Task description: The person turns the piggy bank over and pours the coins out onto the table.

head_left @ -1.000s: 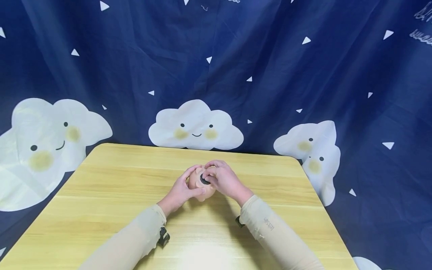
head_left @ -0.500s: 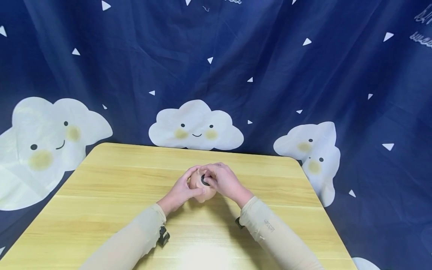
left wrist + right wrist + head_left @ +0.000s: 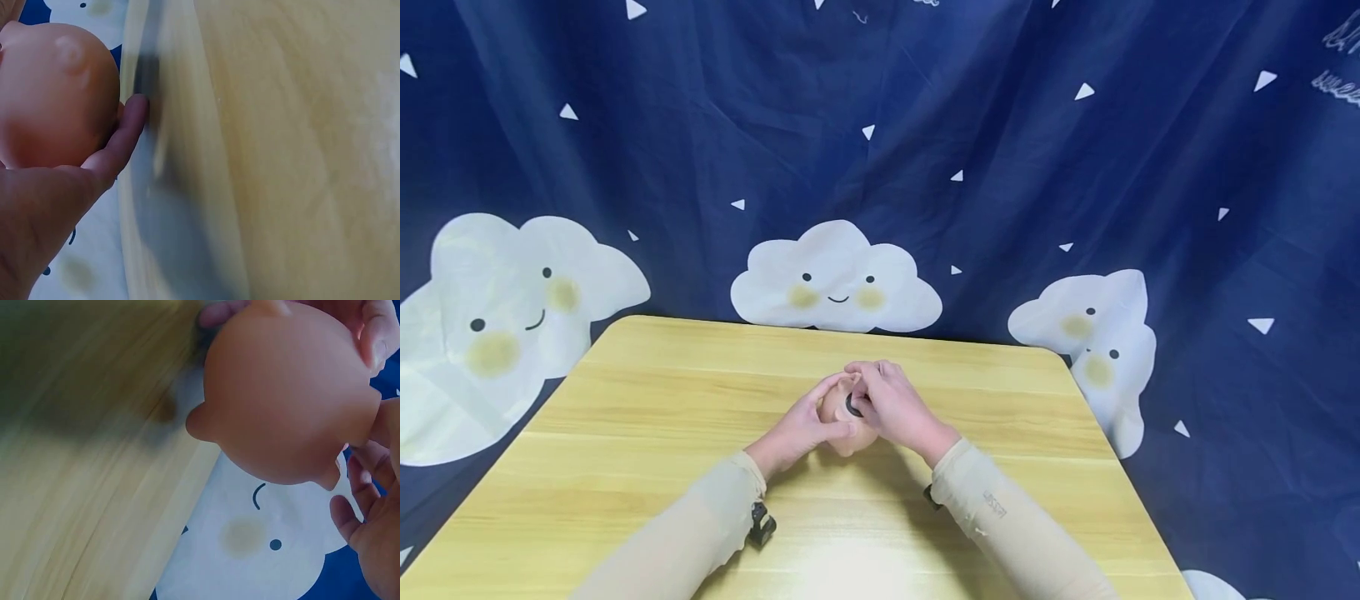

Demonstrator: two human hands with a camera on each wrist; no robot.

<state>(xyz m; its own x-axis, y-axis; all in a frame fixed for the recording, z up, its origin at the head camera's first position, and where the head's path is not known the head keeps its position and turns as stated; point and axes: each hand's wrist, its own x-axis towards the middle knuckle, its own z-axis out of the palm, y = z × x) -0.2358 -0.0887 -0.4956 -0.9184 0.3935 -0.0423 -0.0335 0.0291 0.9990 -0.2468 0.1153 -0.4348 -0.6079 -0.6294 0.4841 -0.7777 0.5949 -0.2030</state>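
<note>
Both hands meet at a round, peach-pink piggy bank (image 3: 852, 442), held tilted above the table with its small feet showing. My left hand (image 3: 801, 431) grips it from the left, thumb along the near side. In the left wrist view a raised curl marks the smooth bank (image 3: 47, 106), with a left finger (image 3: 128, 128) against its side. My right hand (image 3: 898, 408) has its thumb and fingertips at a black round plug (image 3: 852, 406) in the bank's underside, partly covering it. The right wrist view shows the bank (image 3: 287, 394) beside my curled right hand (image 3: 381, 531); the plug is hidden there.
A light wood-grain table (image 3: 685, 433) lies under the hands, with rounded far corners. Behind it hangs a dark blue curtain (image 3: 790, 125) printed with smiling white clouds and small triangles. Small black devices, such as the left one (image 3: 762, 525), sit at both wrists.
My right hand has turned slightly over the plug, its fingertips shifting left and covering more of it. The piggy bank has tipped a little; my left hand keeps its grip.
</note>
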